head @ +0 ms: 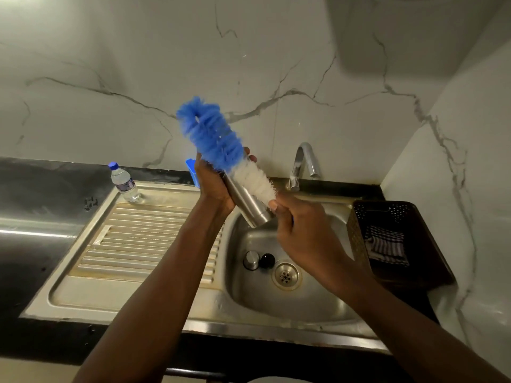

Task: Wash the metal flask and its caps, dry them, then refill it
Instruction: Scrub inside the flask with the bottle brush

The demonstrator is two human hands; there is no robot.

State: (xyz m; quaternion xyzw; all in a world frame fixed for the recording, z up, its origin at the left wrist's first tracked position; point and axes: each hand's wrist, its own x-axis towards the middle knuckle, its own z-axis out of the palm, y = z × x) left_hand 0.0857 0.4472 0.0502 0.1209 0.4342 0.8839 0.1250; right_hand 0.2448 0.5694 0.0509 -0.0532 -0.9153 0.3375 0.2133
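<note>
My left hand grips the metal flask, tilted above the sink basin with its base pointing down to the right. My right hand holds the handle of a bottle brush, whose blue and white bristles lie along the flask's outside and reach up past its hidden top end. Two caps rest on the basin floor beside the drain: a silver cap and a black cap.
A plastic water bottle stands at the back of the ribbed steel drainboard. The tap rises behind the basin. A dark perforated basket with a checked cloth sits to the right. A blue object shows behind my left hand.
</note>
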